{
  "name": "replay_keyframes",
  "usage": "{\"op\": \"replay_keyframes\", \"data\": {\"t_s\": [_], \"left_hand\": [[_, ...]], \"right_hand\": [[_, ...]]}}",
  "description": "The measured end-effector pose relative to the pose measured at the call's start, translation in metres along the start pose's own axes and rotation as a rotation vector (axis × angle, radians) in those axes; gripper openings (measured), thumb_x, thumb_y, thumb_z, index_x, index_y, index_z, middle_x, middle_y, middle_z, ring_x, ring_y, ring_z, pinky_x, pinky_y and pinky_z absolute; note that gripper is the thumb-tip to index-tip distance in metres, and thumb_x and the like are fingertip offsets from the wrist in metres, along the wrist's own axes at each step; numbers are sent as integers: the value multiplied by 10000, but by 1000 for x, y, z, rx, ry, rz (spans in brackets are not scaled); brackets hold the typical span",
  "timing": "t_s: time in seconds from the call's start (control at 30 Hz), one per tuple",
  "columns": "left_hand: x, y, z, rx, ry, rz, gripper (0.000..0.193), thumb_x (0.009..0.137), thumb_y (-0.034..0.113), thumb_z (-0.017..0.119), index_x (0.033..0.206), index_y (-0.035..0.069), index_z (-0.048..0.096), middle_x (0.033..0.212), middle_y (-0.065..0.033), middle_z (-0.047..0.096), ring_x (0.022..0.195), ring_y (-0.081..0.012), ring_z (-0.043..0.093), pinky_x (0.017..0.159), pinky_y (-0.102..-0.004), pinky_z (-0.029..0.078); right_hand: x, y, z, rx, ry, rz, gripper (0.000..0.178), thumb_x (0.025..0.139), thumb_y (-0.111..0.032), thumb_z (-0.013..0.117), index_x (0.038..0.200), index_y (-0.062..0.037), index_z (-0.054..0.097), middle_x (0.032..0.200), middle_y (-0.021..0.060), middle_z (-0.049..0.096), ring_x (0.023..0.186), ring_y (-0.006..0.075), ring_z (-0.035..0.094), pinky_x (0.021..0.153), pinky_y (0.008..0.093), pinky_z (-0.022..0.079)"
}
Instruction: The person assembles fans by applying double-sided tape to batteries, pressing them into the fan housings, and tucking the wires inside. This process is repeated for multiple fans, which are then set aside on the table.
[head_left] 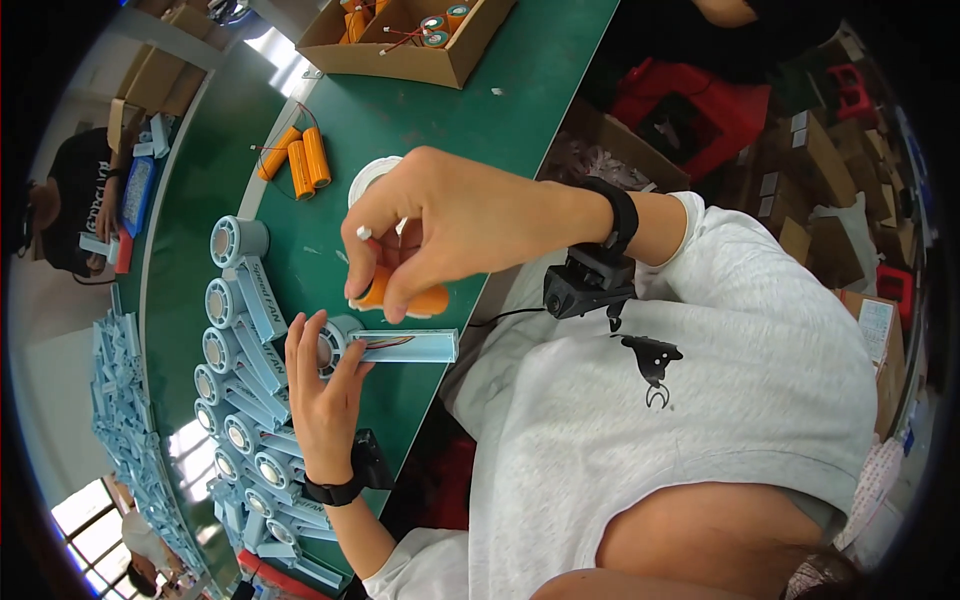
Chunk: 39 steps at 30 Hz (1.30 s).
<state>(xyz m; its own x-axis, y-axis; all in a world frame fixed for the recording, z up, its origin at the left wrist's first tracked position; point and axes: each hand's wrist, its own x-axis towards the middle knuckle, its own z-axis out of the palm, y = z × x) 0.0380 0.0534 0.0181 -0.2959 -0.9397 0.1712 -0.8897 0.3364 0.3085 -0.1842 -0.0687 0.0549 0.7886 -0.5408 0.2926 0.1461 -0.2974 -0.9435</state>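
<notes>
My right hand [440, 225], closed in a pinch, holds an orange cylindrical battery [425, 300] with a small white connector by the fingers. The battery hovers just above the open handle of a light-blue handheld fan [420, 347]. Thin red wires lie inside that handle. My left hand [325, 400] steadies the fan on the green table, fingers around its round head and thumb near the start of the handle. Several similar fans [225, 350] lie in a row beside my left hand. Beyond my right hand rest several loose orange batteries [303, 165].
A cardboard box [455, 65] of batteries stands at the table's far end. A white round object [370, 178] is partly hidden behind my right hand. Light-blue plastic parts [130, 400] are heaped at left, near a co-worker [85, 200]. A red stool [690, 100] stands beyond the table edge.
</notes>
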Motion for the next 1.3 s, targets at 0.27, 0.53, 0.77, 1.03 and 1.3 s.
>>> {"op": "replay_keyframes", "data": {"t_s": [0.27, 0.53, 0.77, 1.03, 1.3], "left_hand": [[0, 13, 13, -16, 103, -67, 111, 737, 4, 575, 843, 32, 561, 1162, -97, 476, 1157, -334, 379, 945, -407, 303], [1, 6, 26, -661, 302, -349, 73, 818, -21, 474, 757, -6, 437, 1150, -121, 485, 986, -216, 457, 791, -289, 386], [-2, 2, 30, -710, 323, -290, 43, 845, 4, 462, 830, -5, 423, 1172, -126, 464, 851, -150, 447, 731, -251, 393], [-4, 4, 21, -435, 208, -247, 373, 755, -49, 542, 1106, 5, 427, 1237, -117, 389, 959, -209, 450, 817, -277, 382], [-7, 8, 33, -283, 262, -182, 580, 685, -86, 581, 1222, 32, 398, 1243, -121, 373, 1122, -272, 401, 886, -308, 360]], "right_hand": [[-13, 37, 41, -264, -33, -292, 138, 670, -3, 651, 757, 4, 544, 733, 78, 541, 639, 198, 562, 556, 264, 465], [-6, 27, 37, -621, -290, -323, 104, 703, 2, 579, 759, 24, 493, 730, 129, 528, 639, 285, 549, 551, 354, 440], [38, 30, 45, -774, -700, -81, 156, 754, -90, 551, 839, 31, 501, 751, 158, 569, 693, 307, 571, 604, 385, 447], [8, 62, 46, -284, -518, 140, 296, 783, -96, 544, 1059, -8, 485, 918, 159, 573, 806, 294, 562, 700, 379, 436], [-13, 75, 56, -127, -266, 192, 416, 782, -45, 541, 1182, -34, 432, 1041, 147, 548, 983, 270, 504, 849, 362, 382]]}}
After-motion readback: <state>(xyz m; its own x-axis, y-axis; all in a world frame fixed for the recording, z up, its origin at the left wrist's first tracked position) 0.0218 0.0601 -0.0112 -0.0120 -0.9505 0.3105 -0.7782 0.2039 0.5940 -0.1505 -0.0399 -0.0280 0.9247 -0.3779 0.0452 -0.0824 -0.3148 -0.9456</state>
